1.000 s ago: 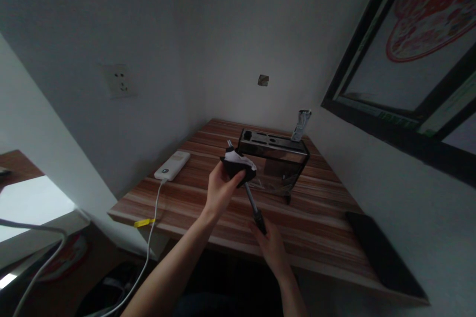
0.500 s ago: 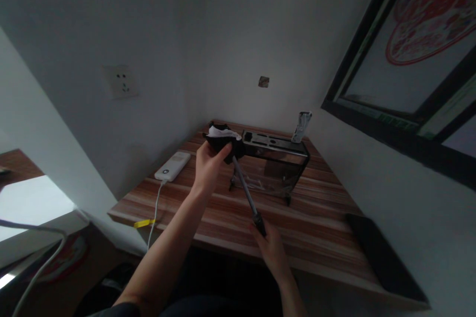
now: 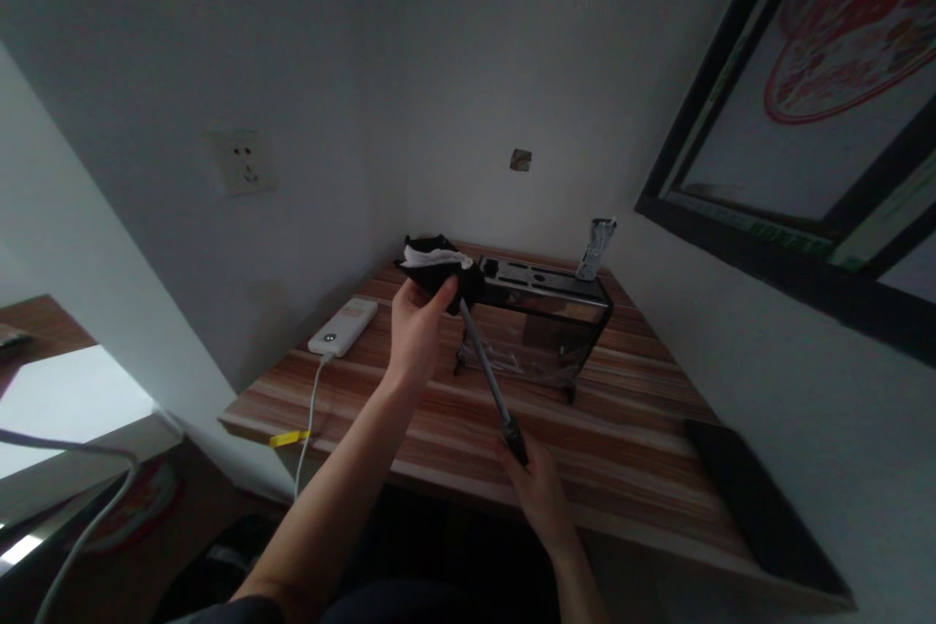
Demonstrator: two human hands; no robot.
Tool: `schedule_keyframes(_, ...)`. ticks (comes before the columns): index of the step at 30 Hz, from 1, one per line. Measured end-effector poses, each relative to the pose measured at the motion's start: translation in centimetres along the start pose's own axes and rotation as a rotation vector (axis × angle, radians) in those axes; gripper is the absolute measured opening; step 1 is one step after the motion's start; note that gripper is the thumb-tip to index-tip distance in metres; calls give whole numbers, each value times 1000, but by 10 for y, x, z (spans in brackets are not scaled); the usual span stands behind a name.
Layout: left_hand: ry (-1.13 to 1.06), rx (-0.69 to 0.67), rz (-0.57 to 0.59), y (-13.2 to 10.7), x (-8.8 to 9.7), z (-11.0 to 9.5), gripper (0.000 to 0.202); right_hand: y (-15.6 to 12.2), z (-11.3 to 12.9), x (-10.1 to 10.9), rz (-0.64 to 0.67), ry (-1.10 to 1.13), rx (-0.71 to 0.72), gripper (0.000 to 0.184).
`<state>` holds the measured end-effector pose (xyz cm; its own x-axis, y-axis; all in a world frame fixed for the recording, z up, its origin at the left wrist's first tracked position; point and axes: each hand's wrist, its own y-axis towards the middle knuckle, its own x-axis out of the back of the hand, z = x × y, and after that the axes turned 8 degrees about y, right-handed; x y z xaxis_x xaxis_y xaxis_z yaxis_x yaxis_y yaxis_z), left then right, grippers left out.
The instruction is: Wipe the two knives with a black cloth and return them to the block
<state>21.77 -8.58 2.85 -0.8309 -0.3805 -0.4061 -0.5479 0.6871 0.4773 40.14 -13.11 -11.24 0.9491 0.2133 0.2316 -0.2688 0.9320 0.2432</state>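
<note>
My right hand [image 3: 539, 486] is wrapped round the dark handle of a metal rod [image 3: 484, 359], over the near part of the striped wooden table [image 3: 621, 453]. Farther out, my left hand [image 3: 416, 327] pinches a black-and-white bundle [image 3: 437, 260], where the rod's upper end disappears. Just beyond stands a dark-framed box [image 3: 545, 281] with see-through sides.

No text, number or brand is legible. Green marking [image 3: 796, 238] on the framed poster [image 3: 790, 156], right side of the picture: unreadable. Yellow tag [image 3: 288, 438], lower left, and white device [image 3: 349, 323], left of centre: any print indistinct.
</note>
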Motion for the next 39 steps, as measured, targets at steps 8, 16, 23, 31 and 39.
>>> schedule_keyframes(8, 100, 141, 48, -34, -3, 10, 32, -1, 1, 0, -34, -12, -12, 42)
schedule_keyframes(16, 223, 238, 177, -75, 3, 28, 31, 1, 4, 0, -34, -2, -28, 41)
schedule_keyframes(23, 353, 267, 263, -104, 5, 43, 27, 2, 6, 1, 23, 59, -50, 40)
schedule_keyframes(31, 449, 222, 325, -119, 10, 40, 37, 0, 0, 0, -6, 67, -46, 38)
schedule_keyframes(39, 499, 204, 347, -118, 14, 43, 40, 0, 3, 0, -7, 55, -40, 36)
